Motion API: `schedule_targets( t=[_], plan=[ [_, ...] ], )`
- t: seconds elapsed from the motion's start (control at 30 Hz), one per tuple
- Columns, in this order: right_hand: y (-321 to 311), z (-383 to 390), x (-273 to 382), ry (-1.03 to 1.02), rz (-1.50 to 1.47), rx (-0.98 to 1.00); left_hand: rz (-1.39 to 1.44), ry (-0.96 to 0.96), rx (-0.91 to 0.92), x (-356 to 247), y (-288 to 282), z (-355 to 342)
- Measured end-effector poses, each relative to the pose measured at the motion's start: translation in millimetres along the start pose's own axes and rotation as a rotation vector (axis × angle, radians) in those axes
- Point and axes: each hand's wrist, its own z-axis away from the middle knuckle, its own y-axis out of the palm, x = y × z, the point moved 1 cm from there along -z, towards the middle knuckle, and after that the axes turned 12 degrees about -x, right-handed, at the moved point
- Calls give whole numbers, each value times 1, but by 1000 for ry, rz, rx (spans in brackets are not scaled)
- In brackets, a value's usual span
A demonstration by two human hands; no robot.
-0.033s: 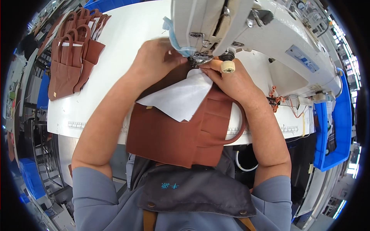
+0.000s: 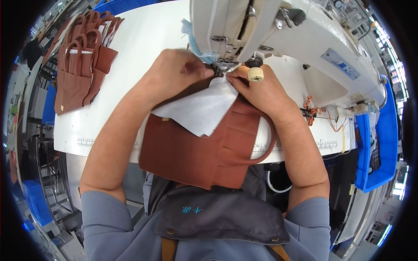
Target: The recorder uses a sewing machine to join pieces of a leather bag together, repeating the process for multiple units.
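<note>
A brown leather-like bag piece (image 2: 178, 150) with a curved handle lies under the head of a white sewing machine (image 2: 209, 30), its near end hanging over the table's edge. A white lining flap (image 2: 198, 108) is folded back across it. My right hand (image 2: 257, 89) pinches the edge of the bag piece just right of the presser foot (image 2: 222, 67). Left of the foot, my left hand (image 2: 176, 71) is at the dark brown far edge of the piece. Its fingers are bent and smeared by motion, so their hold is unclear. The needle point is hidden.
Several brown bag pieces with handles (image 2: 74, 82) are stacked at the left of the white table (image 2: 130, 48). A blue bin (image 2: 363, 174) stands at the right. Orange thread (image 2: 310, 115) hangs beside the machine. A light blue cloth strip (image 2: 193, 43) hangs on the machine head.
The bag piece has shifted slightly left at its near end, with the handle. My left hand's fingers have moved and blurred; my right hand keeps its pinch.
</note>
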Motion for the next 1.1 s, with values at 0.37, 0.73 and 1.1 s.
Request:
schedule_targets(
  t=[0.37,0.73,1.1],
  plan=[
    [-6,22,49,-28,31,156,-306,146,219,-18,0,17],
    [-8,21,27,-243,14,38,-402,10,238,-33,5,13],
    [-11,22,29,-210,40,91,-305,249,-49,-24,9,36]
  ],
)
